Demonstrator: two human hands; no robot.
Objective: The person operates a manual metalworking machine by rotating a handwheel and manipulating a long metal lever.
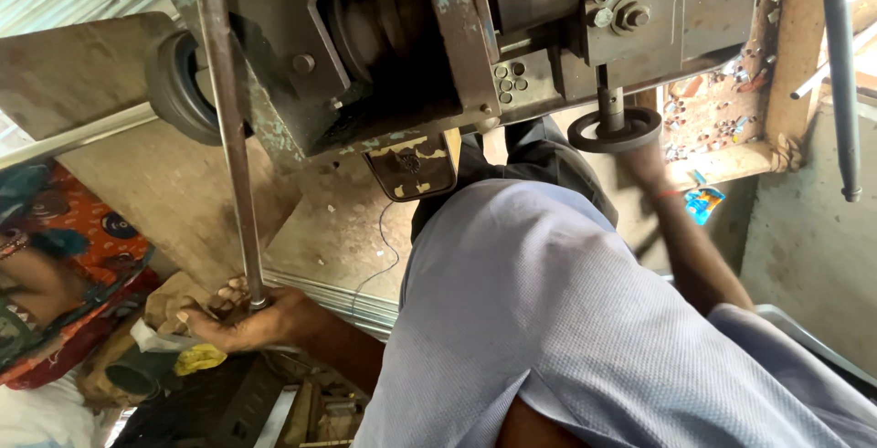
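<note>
A heavy grey metal machine [393, 55] fills the top of the view. A long steel lever rod [230, 137] hangs down from it. My left hand [239, 317] is closed around the rod's lower end. A small black handwheel [615, 130] sits on a short shaft under the machine's right side. My right hand [645, 165] reaches up against the wheel's underside and grips it, with the fingers partly hidden behind the rim. A red thread circles that wrist. My light blue shirt [548, 320] covers the lower middle.
Another person in orange patterned cloth [64, 256] sits at the left. A wooden board [164, 183] and stacked metal strips [347, 297] lie below the machine. A dark pipe [842, 73] hangs at the right, and a yellow rag [199, 358] lies near my left hand.
</note>
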